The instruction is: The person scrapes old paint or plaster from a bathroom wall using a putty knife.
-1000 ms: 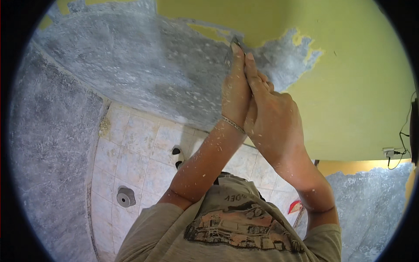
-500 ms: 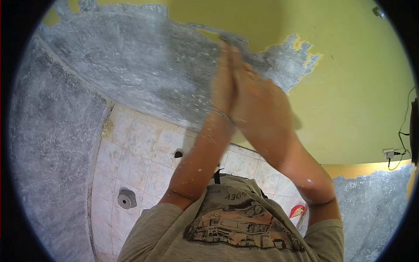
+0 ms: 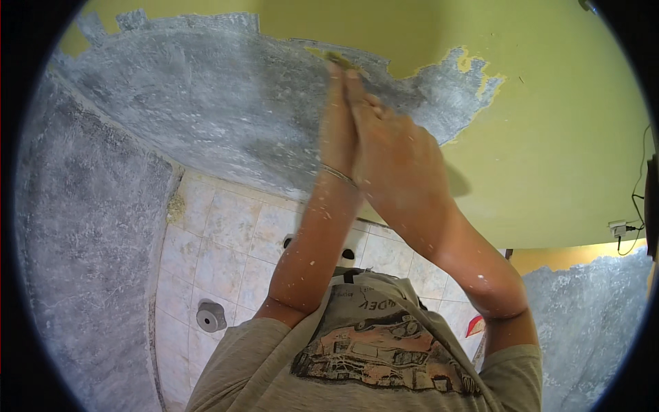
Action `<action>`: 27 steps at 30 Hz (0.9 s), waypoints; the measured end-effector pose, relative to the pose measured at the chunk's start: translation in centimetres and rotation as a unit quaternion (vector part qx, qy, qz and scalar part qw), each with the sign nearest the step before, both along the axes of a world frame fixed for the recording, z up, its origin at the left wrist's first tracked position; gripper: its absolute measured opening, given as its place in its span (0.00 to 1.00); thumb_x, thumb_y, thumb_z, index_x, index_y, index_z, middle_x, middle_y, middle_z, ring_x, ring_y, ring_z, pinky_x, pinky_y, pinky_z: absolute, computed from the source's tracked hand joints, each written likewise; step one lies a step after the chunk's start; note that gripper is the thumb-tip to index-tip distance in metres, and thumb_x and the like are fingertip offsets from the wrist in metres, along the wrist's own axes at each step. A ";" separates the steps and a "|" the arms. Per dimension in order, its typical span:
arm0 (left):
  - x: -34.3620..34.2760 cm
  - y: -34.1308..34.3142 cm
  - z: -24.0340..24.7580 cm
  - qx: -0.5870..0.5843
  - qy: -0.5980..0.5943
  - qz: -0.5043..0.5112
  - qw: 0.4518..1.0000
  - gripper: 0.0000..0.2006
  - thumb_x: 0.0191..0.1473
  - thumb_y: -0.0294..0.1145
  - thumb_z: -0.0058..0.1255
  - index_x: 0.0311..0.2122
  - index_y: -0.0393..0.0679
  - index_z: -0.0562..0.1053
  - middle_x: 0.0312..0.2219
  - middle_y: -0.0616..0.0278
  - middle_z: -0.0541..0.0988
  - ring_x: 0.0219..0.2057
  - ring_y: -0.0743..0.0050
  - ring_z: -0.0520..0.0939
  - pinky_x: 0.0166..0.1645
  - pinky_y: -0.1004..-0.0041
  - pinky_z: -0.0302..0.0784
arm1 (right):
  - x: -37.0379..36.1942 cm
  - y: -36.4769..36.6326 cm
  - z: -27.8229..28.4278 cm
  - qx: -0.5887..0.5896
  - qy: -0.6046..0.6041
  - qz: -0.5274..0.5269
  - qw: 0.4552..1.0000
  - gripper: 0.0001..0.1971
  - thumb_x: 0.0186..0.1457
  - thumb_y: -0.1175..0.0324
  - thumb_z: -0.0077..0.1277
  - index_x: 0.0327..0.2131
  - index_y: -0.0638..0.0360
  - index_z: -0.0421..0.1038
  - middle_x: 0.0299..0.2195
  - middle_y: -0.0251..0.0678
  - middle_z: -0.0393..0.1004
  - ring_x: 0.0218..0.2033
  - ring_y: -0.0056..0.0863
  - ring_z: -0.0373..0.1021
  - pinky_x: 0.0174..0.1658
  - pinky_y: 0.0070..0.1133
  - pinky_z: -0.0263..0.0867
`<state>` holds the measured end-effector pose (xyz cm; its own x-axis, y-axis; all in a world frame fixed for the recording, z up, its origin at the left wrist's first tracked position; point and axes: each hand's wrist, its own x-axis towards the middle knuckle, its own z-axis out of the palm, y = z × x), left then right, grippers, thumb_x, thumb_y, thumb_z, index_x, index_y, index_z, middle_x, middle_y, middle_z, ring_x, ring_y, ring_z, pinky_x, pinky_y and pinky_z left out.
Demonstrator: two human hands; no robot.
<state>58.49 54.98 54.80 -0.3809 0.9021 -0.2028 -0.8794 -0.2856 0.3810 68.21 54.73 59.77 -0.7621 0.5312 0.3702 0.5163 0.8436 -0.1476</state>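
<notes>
Both of my hands are raised together against the wall, at the ragged border between yellow-green paint (image 3: 549,151) and bare grey plaster (image 3: 206,82). My left hand (image 3: 338,127), with a thin bracelet (image 3: 338,173) at its wrist, points up with its fingers pressed together. Against it lies my right hand (image 3: 401,154), its fingers curled and overlapping the left. A small dark edge (image 3: 334,57) shows at the fingertips, touching the wall; what the hands grip is hidden and blurred. White specks dot both forearms.
Below is a tiled floor (image 3: 226,226) with a round grey object (image 3: 211,316) on it. Another grey plaster wall (image 3: 82,240) stands at the left. At the right, a plug with a cable (image 3: 621,229) hangs on the wall. A red object (image 3: 475,325) lies beside my right elbow.
My joined hands have shifted slightly left and up along the paint border, still pressed together. The view has tilted a little.
</notes>
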 end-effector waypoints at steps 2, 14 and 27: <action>0.9 0.2 -0.7 0.029 0.019 0.000 0.999 0.23 0.61 0.63 0.50 0.29 0.54 0.68 0.17 0.69 0.70 0.18 0.80 0.72 0.23 0.76 0.72 | 0.4 -1.1 0.6 -0.022 -0.028 -0.029 0.999 0.28 0.56 0.75 0.45 0.62 0.68 0.61 0.38 0.57 0.78 0.32 0.53 0.76 0.36 0.38 0.74; 1.6 0.4 -0.4 0.043 -0.042 -0.005 0.998 0.22 0.65 0.58 0.47 0.24 0.55 0.70 0.16 0.70 0.74 0.16 0.78 0.75 0.22 0.80 0.74 | 1.2 -0.7 -0.4 0.007 -0.009 -0.037 0.999 0.28 0.59 0.75 0.45 0.63 0.70 0.59 0.35 0.56 0.78 0.31 0.49 0.78 0.34 0.37 0.75; -0.2 0.6 -1.3 0.049 0.029 0.028 0.998 0.17 0.68 0.54 0.44 0.35 0.53 0.71 0.18 0.73 0.73 0.18 0.79 0.75 0.24 0.76 0.73 | -0.4 -0.8 -0.3 -0.004 -0.025 -0.028 0.999 0.31 0.59 0.73 0.45 0.65 0.69 0.56 0.40 0.54 0.79 0.35 0.50 0.78 0.39 0.38 0.75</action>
<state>58.33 55.58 53.49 -0.4391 0.8939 -0.0903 -0.8386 -0.3716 0.3984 67.76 53.89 59.45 -0.7489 0.5759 0.3278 0.5689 0.8124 -0.1276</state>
